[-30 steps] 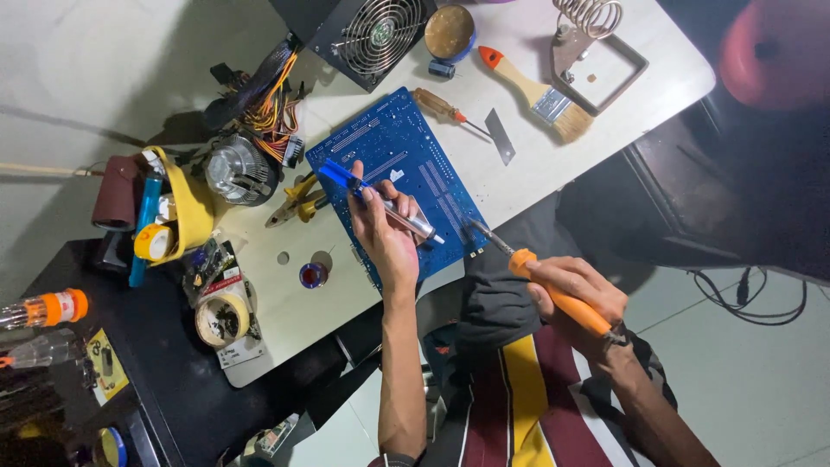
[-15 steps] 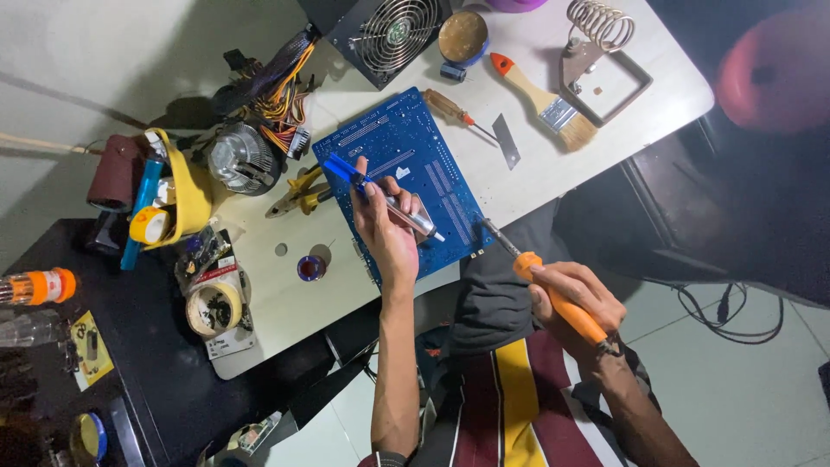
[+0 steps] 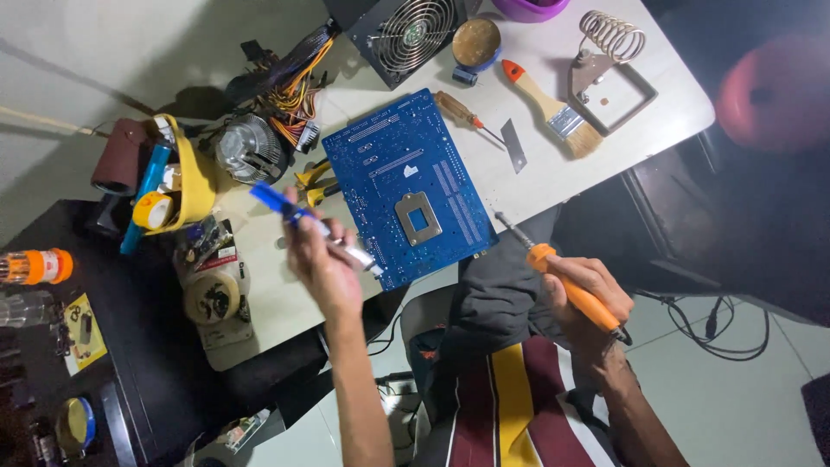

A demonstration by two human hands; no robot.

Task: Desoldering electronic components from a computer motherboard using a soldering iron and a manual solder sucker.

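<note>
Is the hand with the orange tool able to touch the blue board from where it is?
Probably yes. The right hand holds the orange soldering iron just off the blue circuit board, its tip pointing at the board's near corner. Nothing lies between them, and the left hand is over at the board's other side.

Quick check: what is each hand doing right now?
Left hand: closed around a blue and silver pen-shaped tool.
Right hand: closed around an orange-handled soldering iron.
</note>
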